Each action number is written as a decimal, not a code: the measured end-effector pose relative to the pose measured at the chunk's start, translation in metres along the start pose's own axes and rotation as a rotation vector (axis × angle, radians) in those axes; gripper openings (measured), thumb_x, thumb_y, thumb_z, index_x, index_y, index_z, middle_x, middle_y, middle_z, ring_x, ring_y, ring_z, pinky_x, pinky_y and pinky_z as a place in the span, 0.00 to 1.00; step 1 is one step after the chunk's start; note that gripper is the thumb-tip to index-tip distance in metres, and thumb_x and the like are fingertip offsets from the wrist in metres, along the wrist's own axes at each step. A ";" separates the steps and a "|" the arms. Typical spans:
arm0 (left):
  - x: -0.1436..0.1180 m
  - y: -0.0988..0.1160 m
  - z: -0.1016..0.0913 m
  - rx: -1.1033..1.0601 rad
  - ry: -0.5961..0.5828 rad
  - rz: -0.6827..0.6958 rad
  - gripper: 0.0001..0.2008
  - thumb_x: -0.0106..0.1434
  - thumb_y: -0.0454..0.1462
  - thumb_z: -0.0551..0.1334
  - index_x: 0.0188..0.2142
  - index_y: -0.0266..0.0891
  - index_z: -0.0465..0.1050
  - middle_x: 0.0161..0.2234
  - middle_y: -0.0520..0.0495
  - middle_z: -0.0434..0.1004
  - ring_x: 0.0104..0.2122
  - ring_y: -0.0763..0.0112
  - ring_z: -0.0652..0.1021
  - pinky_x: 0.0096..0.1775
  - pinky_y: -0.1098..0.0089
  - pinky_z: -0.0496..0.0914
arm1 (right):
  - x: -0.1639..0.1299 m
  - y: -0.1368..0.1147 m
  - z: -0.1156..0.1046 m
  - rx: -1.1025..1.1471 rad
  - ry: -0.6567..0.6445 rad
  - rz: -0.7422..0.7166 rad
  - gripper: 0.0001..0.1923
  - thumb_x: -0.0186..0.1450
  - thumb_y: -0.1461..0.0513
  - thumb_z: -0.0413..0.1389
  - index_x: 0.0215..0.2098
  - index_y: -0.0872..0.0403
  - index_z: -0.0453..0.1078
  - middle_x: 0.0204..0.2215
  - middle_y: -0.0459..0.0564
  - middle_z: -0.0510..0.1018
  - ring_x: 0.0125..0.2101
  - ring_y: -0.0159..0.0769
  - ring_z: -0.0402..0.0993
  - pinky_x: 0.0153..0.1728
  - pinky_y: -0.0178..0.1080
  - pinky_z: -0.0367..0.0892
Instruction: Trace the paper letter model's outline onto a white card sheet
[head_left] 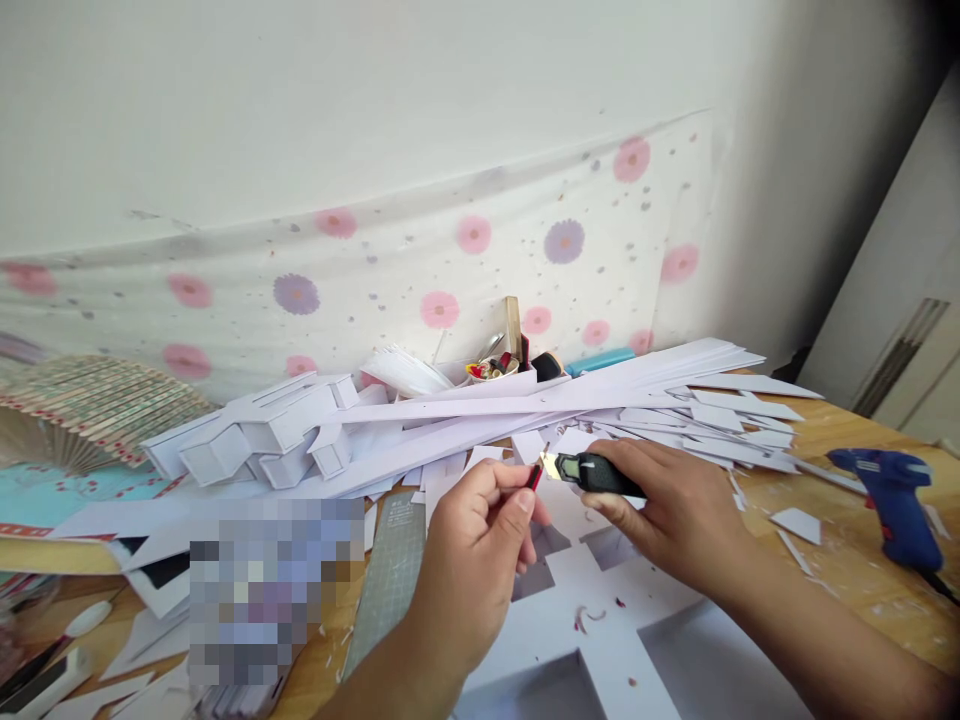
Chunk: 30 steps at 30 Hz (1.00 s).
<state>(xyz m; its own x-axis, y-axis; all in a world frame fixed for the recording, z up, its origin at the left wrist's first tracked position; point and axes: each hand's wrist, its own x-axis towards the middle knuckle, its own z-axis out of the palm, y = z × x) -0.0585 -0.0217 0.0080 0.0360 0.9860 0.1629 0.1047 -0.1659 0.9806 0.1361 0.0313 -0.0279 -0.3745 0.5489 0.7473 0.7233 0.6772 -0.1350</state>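
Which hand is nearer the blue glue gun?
Right. The right hand is to the glue gun's left; the left hand is farther left, beyond the right hand.

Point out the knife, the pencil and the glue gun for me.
Knife (611,475): head view, on its black handle.
Pencil (534,477): head view, on its red-and-black barrel.
Glue gun (896,493): head view, on its blue body.

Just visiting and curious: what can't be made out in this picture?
In the head view:
Pencil: lower part hidden by the left hand.
Knife: handle's rear hidden by the right hand.
Glue gun cord: cut off by the right edge.
Pixelated patch: blurring hides what lies there.
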 end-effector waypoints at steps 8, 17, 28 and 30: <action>0.002 0.001 0.001 -0.043 0.008 -0.047 0.07 0.63 0.38 0.57 0.37 0.36 0.68 0.28 0.52 0.73 0.20 0.83 0.69 0.22 0.80 0.64 | 0.002 0.013 0.004 -0.154 0.089 0.096 0.18 0.67 0.48 0.49 0.44 0.50 0.69 0.32 0.47 0.80 0.30 0.37 0.76 0.24 0.35 0.58; 0.001 0.003 0.001 -0.106 0.000 -0.083 0.09 0.62 0.38 0.59 0.40 0.35 0.66 0.27 0.51 0.74 0.21 0.77 0.75 0.23 0.77 0.69 | 0.001 0.003 -0.002 0.067 -0.067 0.013 0.19 0.67 0.47 0.47 0.43 0.51 0.69 0.29 0.48 0.77 0.28 0.35 0.72 0.28 0.36 0.59; -0.001 0.006 0.000 -0.102 0.007 -0.041 0.06 0.62 0.38 0.59 0.36 0.36 0.68 0.26 0.53 0.73 0.17 0.84 0.68 0.19 0.82 0.62 | -0.002 -0.005 -0.001 0.134 -0.119 -0.005 0.19 0.67 0.46 0.47 0.42 0.51 0.68 0.25 0.45 0.71 0.26 0.34 0.65 0.27 0.36 0.54; -0.001 0.006 0.000 -0.107 0.002 -0.038 0.06 0.62 0.38 0.59 0.35 0.36 0.67 0.26 0.54 0.72 0.17 0.84 0.67 0.19 0.82 0.62 | -0.002 -0.007 -0.001 0.116 -0.098 -0.010 0.19 0.67 0.46 0.47 0.42 0.51 0.69 0.25 0.46 0.72 0.26 0.34 0.66 0.27 0.36 0.54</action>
<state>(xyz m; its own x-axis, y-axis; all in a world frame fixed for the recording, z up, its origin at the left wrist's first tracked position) -0.0578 -0.0237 0.0139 0.0321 0.9916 0.1256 -0.0006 -0.1257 0.9921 0.1322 0.0249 -0.0283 -0.4402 0.5829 0.6830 0.6495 0.7319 -0.2060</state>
